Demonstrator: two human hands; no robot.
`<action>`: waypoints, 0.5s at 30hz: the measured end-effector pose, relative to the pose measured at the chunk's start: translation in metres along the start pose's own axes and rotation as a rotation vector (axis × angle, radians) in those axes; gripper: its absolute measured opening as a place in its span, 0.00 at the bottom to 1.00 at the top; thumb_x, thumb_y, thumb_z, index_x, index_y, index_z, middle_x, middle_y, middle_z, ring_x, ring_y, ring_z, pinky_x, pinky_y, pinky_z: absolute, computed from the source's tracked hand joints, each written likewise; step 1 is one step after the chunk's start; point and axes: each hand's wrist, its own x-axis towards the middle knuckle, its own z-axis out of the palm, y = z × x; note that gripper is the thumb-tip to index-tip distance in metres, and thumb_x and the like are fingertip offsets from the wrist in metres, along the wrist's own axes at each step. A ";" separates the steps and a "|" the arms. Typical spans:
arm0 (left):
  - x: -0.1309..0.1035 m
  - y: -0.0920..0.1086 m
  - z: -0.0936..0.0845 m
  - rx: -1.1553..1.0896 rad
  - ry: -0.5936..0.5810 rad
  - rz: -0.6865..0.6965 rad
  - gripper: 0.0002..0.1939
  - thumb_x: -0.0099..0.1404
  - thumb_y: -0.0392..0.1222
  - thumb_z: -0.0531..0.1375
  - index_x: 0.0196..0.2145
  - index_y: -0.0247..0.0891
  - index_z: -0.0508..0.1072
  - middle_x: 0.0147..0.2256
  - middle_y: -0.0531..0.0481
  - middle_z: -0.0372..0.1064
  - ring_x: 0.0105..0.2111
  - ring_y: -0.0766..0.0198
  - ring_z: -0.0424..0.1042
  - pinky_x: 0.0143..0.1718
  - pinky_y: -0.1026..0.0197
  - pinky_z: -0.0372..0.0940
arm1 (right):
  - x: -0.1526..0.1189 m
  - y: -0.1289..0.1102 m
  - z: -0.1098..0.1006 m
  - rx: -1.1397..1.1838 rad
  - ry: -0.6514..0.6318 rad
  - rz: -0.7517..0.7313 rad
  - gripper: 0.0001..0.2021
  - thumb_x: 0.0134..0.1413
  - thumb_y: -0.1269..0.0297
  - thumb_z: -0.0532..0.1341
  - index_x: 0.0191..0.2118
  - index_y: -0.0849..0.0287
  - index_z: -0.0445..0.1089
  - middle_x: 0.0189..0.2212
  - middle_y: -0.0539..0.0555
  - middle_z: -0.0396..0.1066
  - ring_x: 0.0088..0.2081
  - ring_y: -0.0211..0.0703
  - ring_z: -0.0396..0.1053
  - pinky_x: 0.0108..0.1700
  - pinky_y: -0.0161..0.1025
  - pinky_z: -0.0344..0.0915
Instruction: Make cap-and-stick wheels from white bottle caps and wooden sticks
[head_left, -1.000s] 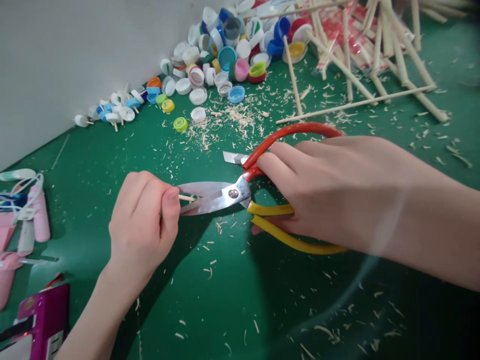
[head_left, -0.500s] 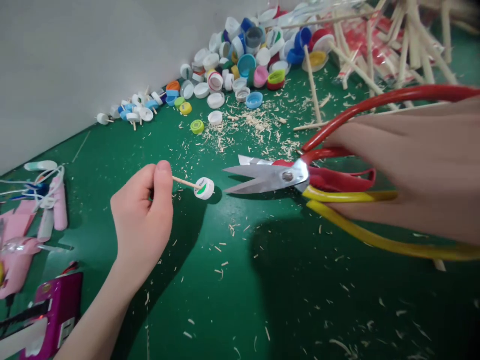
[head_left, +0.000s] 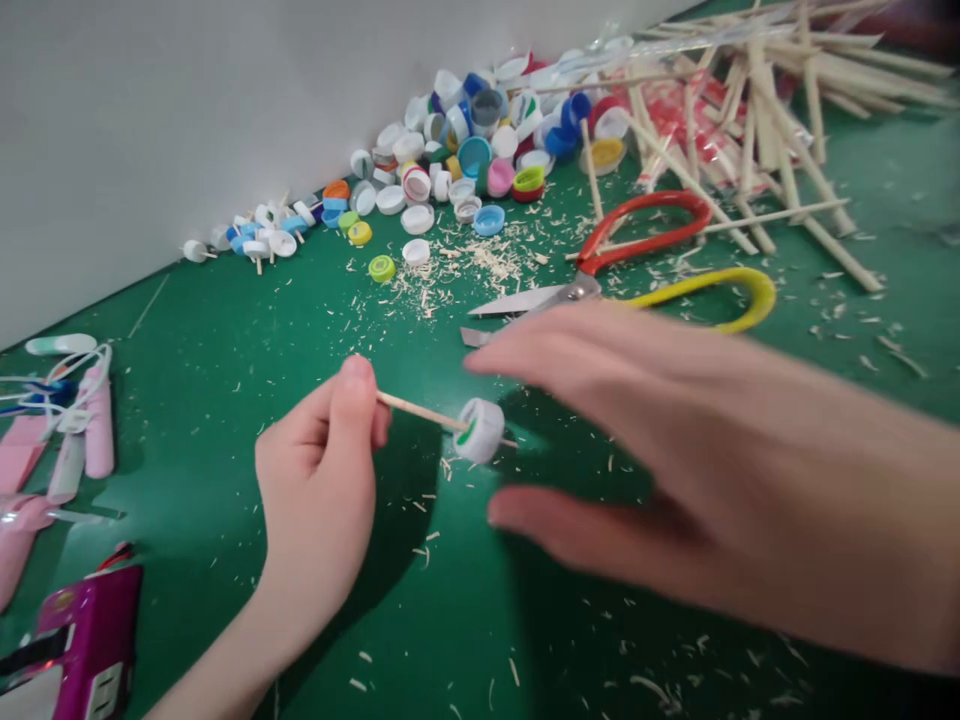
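Observation:
Pinched in my left hand (head_left: 319,480) is a thin wooden stick (head_left: 420,410). A white bottle cap (head_left: 481,431) with a green patch is threaded on it, and a short tip of the stick pokes out on the far side. My right hand (head_left: 675,470) is empty, thumb and fingers spread apart around the space just right of the cap, not touching it. Behind that hand the scissors (head_left: 581,287), with one red and one yellow handle, lie on the table with blades apart. A silver blade-like piece (head_left: 480,337) shows beside them, partly hidden by my fingers.
Many loose bottle caps (head_left: 473,157) are heaped along the wall. Wooden sticks (head_left: 765,120) and red-printed plastic wrappers lie at the back right. Several caps on sticks (head_left: 262,232) sit at the back left. Wood shavings (head_left: 487,258) are scattered about. A purple device (head_left: 94,630) and pink tools are at left.
My right hand has let go of the scissors, which now lie on the table, and has come open toward the cap. My left hand has moved slightly right and nearer with the stick and cap.

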 end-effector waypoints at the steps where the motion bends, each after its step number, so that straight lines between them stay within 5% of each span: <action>1: -0.004 0.005 0.001 0.022 -0.038 -0.006 0.27 0.75 0.51 0.55 0.19 0.40 0.59 0.19 0.54 0.58 0.21 0.68 0.60 0.20 0.60 0.56 | 0.003 -0.008 0.007 0.098 -0.046 0.026 0.20 0.66 0.46 0.57 0.51 0.57 0.71 0.45 0.57 0.73 0.43 0.48 0.71 0.38 0.43 0.67; 4: -0.012 0.017 0.002 0.070 -0.148 0.083 0.27 0.75 0.49 0.54 0.18 0.40 0.61 0.19 0.54 0.63 0.22 0.68 0.65 0.19 0.61 0.57 | 0.008 -0.017 0.019 0.366 -0.262 0.181 0.10 0.66 0.54 0.57 0.39 0.53 0.72 0.30 0.46 0.72 0.27 0.35 0.66 0.26 0.34 0.59; 7: -0.013 0.019 0.002 0.142 -0.201 0.195 0.24 0.76 0.45 0.52 0.20 0.41 0.64 0.20 0.56 0.64 0.20 0.71 0.64 0.18 0.63 0.56 | 0.007 -0.014 0.019 0.504 -0.379 0.294 0.13 0.66 0.59 0.53 0.30 0.54 0.66 0.21 0.43 0.65 0.20 0.31 0.55 0.20 0.33 0.51; 10: -0.010 0.015 0.000 0.252 -0.228 0.326 0.18 0.76 0.40 0.51 0.26 0.41 0.66 0.24 0.56 0.67 0.24 0.70 0.66 0.23 0.63 0.59 | 0.004 -0.011 0.018 0.491 -0.369 0.268 0.13 0.64 0.63 0.53 0.27 0.56 0.60 0.21 0.45 0.64 0.22 0.32 0.55 0.23 0.34 0.50; 15: -0.009 0.009 -0.005 0.463 -0.291 0.746 0.09 0.74 0.36 0.52 0.37 0.41 0.69 0.33 0.49 0.73 0.38 0.59 0.68 0.43 0.55 0.64 | 0.000 -0.013 0.019 0.434 -0.291 0.167 0.09 0.60 0.69 0.55 0.28 0.57 0.60 0.25 0.47 0.65 0.25 0.33 0.58 0.26 0.36 0.50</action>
